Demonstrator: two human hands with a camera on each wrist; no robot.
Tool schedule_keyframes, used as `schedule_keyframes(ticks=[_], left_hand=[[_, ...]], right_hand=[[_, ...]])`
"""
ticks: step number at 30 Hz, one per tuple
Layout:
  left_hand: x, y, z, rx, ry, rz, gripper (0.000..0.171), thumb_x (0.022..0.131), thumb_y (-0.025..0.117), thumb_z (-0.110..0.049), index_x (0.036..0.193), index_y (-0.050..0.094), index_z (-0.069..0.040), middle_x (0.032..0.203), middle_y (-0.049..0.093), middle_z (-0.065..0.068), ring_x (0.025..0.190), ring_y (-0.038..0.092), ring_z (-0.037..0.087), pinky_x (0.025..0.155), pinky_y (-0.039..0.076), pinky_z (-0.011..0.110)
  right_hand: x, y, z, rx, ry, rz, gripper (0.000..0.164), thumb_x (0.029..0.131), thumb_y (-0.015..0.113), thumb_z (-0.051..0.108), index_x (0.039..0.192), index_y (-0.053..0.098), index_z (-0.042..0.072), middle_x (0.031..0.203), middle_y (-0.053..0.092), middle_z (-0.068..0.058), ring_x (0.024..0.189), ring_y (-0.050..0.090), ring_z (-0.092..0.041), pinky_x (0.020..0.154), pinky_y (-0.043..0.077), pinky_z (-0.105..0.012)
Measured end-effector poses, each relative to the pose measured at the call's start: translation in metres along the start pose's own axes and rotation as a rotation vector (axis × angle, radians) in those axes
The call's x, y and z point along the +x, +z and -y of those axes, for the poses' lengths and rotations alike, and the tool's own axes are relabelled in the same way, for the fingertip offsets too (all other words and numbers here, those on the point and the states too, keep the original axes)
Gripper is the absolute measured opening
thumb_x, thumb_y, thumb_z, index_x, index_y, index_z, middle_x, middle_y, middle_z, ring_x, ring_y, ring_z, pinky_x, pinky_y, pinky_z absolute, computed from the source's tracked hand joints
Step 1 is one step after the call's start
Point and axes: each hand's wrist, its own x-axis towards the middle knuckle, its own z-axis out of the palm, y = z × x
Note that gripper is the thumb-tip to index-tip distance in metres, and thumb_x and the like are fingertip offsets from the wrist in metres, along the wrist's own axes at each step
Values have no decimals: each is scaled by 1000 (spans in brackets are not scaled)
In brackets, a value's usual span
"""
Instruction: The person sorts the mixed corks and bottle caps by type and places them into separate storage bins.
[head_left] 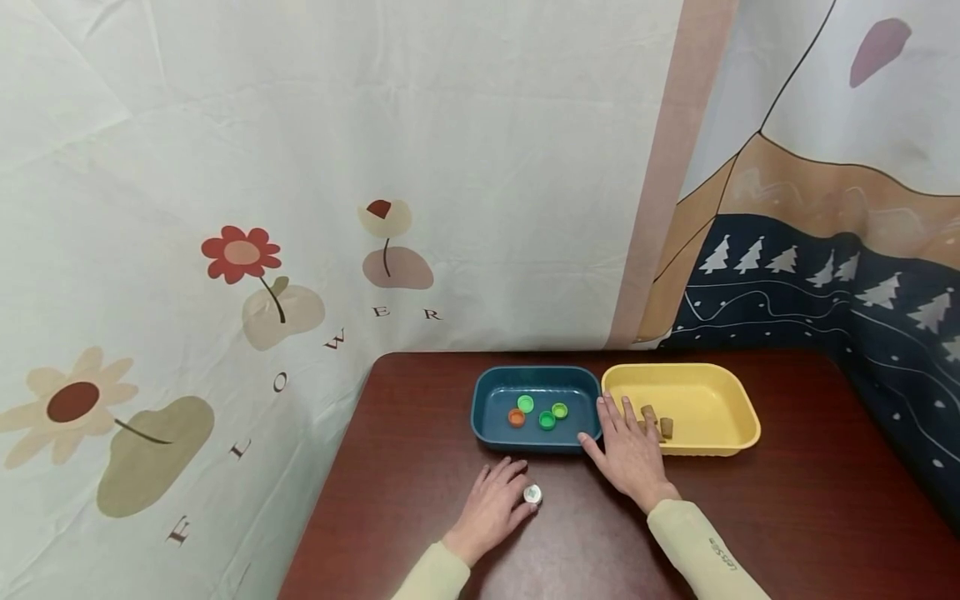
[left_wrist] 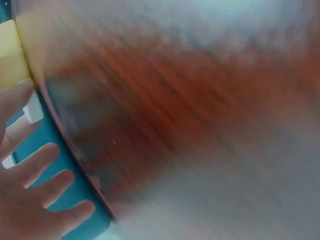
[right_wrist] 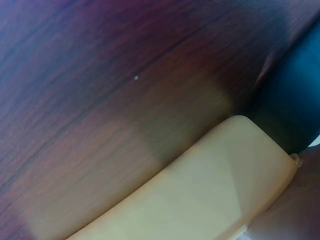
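Observation:
My left hand [head_left: 489, 510] is low over the table in front of the blue tray [head_left: 480, 417]. Its thumb and index finger pinch a small round white piece [head_left: 532, 494], which shows between the fingertips as a white block-like edge [left_wrist: 34, 109] in the left wrist view. My right hand [head_left: 632, 458] lies with spread, straight fingers over the meeting rims of the blue tray and the yellow tray [head_left: 720, 408]. An orange cap [head_left: 516, 417] and several green caps [head_left: 547, 420] lie inside the blue tray. Brown corks [head_left: 666, 427] sit in the yellow one, partly behind my right fingers.
Both trays stand side by side toward the back of the dark red-brown wooden table [head_left: 405, 467]. A printed cloth [head_left: 525, 167] with flowers and letters hangs behind and to the left. Dark blue printed cloth [head_left: 795, 308] hangs at the right.

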Motion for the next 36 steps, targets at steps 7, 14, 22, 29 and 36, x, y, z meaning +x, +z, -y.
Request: schedule_keyframes(ticks=[7, 14, 22, 29, 36], left_hand=[[-4, -6, 1, -130, 23, -224, 32, 93, 76, -33, 119, 73, -15, 138, 64, 6, 131, 59, 32, 102, 50, 55], [7, -15, 1, -239, -24, -415, 34, 91, 80, -33, 120, 74, -17, 141, 63, 5, 134, 57, 30, 99, 52, 55], [33, -29, 4, -274, -26, -542, 34, 97, 73, -39, 120, 74, -14, 144, 61, 7, 136, 54, 35, 100, 50, 58], [50, -34, 7, -303, -80, -464, 31, 98, 71, -36, 120, 74, -14, 149, 57, 7, 142, 48, 37, 107, 45, 60], [67, -36, 16, -250, -111, -346, 29, 97, 72, -35, 114, 75, -12, 147, 57, 14, 141, 46, 45, 108, 41, 63]], right_hand=[[3, -3, 1, -4, 1, -1, 83, 102, 51, 60, 159, 37, 1, 167, 31, -16, 154, 23, -43, 120, 13, -68], [5, -5, 0, -2, 2, -9, 83, 102, 52, 59, 159, 37, 1, 166, 32, -17, 154, 24, -44, 119, 13, -69], [6, -3, 0, -1, 6, -6, 83, 101, 53, 59, 159, 37, 2, 167, 31, -17, 153, 23, -44, 119, 11, -69], [1, -1, 1, -7, 0, -8, 83, 100, 54, 60, 159, 39, 2, 166, 32, -17, 153, 24, -44, 119, 12, -69], [-1, 0, 1, 1, 0, -14, 83, 100, 56, 58, 158, 39, 2, 166, 32, -17, 153, 25, -44, 119, 12, -69]])
